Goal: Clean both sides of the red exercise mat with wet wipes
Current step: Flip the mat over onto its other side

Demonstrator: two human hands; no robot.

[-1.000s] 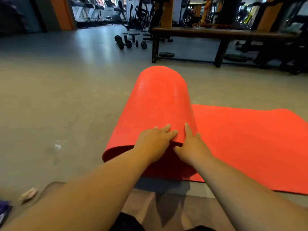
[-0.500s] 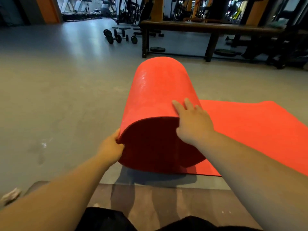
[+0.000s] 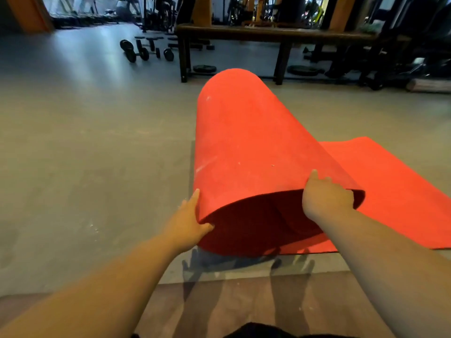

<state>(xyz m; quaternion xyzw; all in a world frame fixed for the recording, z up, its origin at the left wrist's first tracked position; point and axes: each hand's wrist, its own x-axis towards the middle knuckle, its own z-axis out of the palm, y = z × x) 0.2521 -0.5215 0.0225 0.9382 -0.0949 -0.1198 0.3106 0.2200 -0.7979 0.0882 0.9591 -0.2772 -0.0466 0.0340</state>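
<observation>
The red exercise mat [image 3: 244,142] lies on the grey floor with its left part curled up and over into a tall open loop. Its right part [image 3: 395,191] stays flat on the floor. My left hand [image 3: 188,220] pinches the loop's near edge at its left side, thumb inside the curl and fingers along the outer face. My right hand [image 3: 327,198] holds the same edge at the top right, with fingers lying on the outer face and the thumb hidden.
A dark wooden bench [image 3: 268,35] stands just beyond the mat. Dumbbells [image 3: 144,51] lie at the back left, and weight plates [image 3: 204,68] sit under the bench. Gym machines fill the far background. Open grey floor stretches to the left.
The curled part of the mat has been lifted higher and rolled farther right. My hands have moved apart, and my left hand has taken the edge at its left side.
</observation>
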